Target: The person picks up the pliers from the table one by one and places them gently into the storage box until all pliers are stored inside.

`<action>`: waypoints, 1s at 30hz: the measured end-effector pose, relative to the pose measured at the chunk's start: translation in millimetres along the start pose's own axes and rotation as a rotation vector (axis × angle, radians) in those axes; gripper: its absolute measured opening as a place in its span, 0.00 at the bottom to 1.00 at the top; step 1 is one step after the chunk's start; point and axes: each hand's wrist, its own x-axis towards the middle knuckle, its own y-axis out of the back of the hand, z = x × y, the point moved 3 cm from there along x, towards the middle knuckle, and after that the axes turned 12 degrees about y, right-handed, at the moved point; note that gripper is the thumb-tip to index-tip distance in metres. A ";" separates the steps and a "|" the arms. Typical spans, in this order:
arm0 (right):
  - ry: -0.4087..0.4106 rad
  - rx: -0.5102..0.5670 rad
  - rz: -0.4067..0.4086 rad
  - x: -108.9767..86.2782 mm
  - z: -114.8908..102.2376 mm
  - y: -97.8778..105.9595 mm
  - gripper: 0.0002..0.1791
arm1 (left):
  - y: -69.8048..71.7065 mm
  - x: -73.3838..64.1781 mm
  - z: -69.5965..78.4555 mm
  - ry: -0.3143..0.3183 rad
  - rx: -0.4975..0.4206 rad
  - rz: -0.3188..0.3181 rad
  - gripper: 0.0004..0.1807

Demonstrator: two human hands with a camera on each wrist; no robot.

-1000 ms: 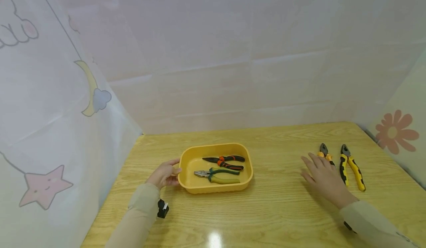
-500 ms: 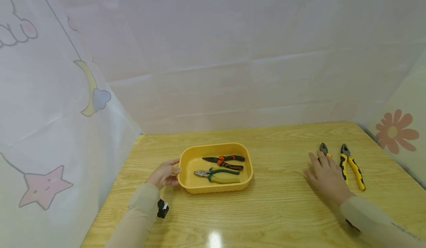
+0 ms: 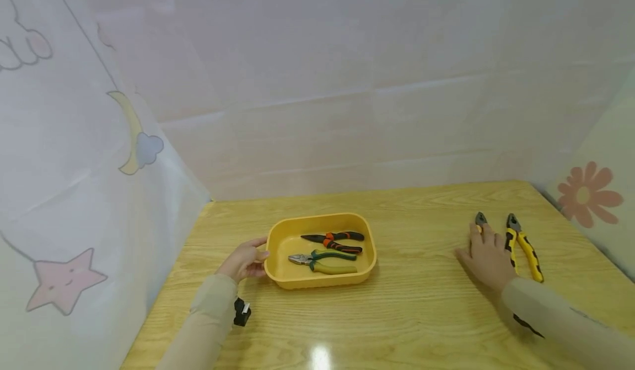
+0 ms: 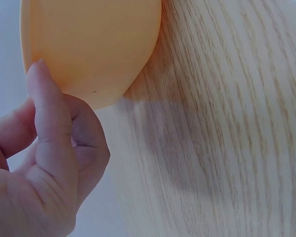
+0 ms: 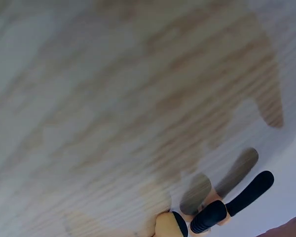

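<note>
My left hand [image 3: 245,261] holds the left end of a yellow plastic tray [image 3: 322,283]. In the left wrist view its thumb lies on the rim of the tray [image 4: 93,44], with fingers curled beneath. Inside lie black-and-orange needle-nose pliers [image 3: 352,236] and green-handled combination pliers [image 3: 333,269]. Over on the right, my right hand [image 3: 488,261] is above orange-and-black pliers [image 3: 480,219], fingers extended and covering most of the handles. In the right wrist view, part of the pliers' handles [image 5: 209,216] appears near the bottom; only a sliver of the hand [image 5: 288,229] shows.
Yellow-and-black pliers [image 3: 531,257] lie just right of my right hand. All of this is on a wooden table [image 3: 412,315], with a printed cloth [image 3: 317,100] behind and at both sides. A small black object [image 3: 242,311] is by my left wrist.
My right hand has moved slightly right and down over the orange-and-black pliers, hiding more of them. My left hand and the tray stay in place.
</note>
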 end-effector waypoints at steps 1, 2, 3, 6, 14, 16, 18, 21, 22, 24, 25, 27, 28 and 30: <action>-0.005 -0.003 -0.001 1.3 1.2 -1.5 0.44 | 0.2 0.1 0.0 -0.002 0.000 -0.001 0.29; -0.010 -0.001 -0.002 2.4 2.4 -3.0 0.44 | 0.3 0.2 0.0 -0.003 -0.002 -0.003 0.29; -0.018 -0.004 -0.005 3.4 3.5 -4.7 0.45 | 0.3 0.2 -0.1 -0.003 -0.004 -0.005 0.29; -0.049 -0.013 -0.022 6.3 6.6 -9.2 0.45 | 0.2 0.1 -0.2 0.000 -0.009 -0.008 0.29; -0.151 -0.003 -0.067 13.9 11.3 -14.2 0.45 | 0.9 0.0 0.3 -0.007 -0.012 -0.002 0.29; -0.164 -0.001 -0.066 15.2 12.5 -15.2 0.45 | 1.2 0.3 0.1 -0.006 -0.012 -0.004 0.29; -0.172 -0.007 -0.066 16.0 14.3 -16.9 0.44 | 1.3 0.8 -0.1 -0.004 -0.014 -0.004 0.29; -0.178 -0.040 -0.064 17.8 17.7 -20.3 0.40 | 1.7 1.3 -0.8 -0.002 -0.013 -0.004 0.29; -0.179 -0.054 -0.066 18.2 18.8 -21.3 0.39 | 1.8 1.3 -0.9 -0.002 -0.014 -0.004 0.29; -0.184 -0.074 -0.063 18.8 20.8 -22.8 0.36 | 1.7 1.4 -0.6 -0.001 -0.013 -0.003 0.29; -0.188 -0.072 -0.065 19.8 21.5 -22.8 0.35 | 1.7 1.2 -0.9 -0.003 -0.013 -0.003 0.29; -0.198 -0.060 -0.069 21.5 22.7 -22.4 0.32 | 1.4 1.0 -1.0 -0.003 -0.016 0.000 0.29; -0.208 -0.043 -0.073 22.5 23.3 -21.8 0.31 | 1.3 1.1 -1.0 -0.004 -0.017 0.002 0.29; -0.239 0.002 -0.092 25.1 24.4 -20.4 0.29 | 1.4 1.6 -1.0 -0.005 -0.016 0.007 0.29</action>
